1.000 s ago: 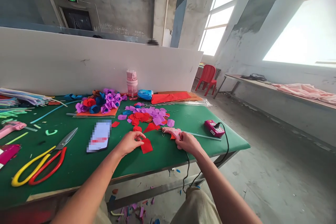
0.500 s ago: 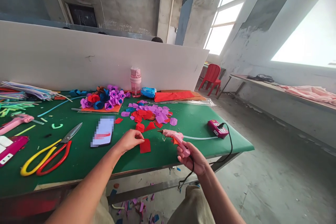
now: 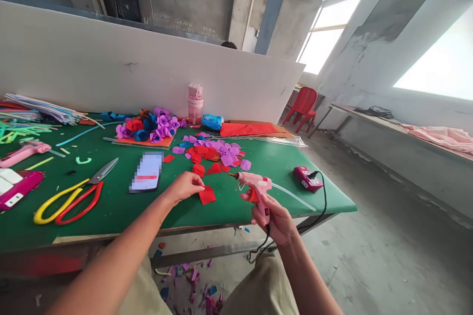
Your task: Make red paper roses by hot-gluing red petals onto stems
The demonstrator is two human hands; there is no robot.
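Between the thumb and fingertips of my left hand (image 3: 185, 187) is the corner of a red paper petal (image 3: 207, 195), just above the green table. My right hand (image 3: 275, 216) is wrapped round the handle of a pink hot glue gun (image 3: 258, 186). Its nozzle points left, and a clear glue stick (image 3: 293, 196) sticks out of its back. Past my hands lies a loose pile of red petals (image 3: 201, 152) and purple petals (image 3: 229, 152). A phone (image 3: 147, 172) rests left of my left hand.
Scissors (image 3: 79, 192) with yellow and red handles lie at the left. Paper flowers (image 3: 155, 125), a pink bottle (image 3: 195, 105) and red paper sheets (image 3: 247, 129) stand along the white board (image 3: 148, 69). A power socket block (image 3: 308, 178) feeds a black cord near the right edge.
My right hand has raised the glue gun slightly and turned it, so its glue stick now slants down to the right. The red petal has tilted in my left fingers.
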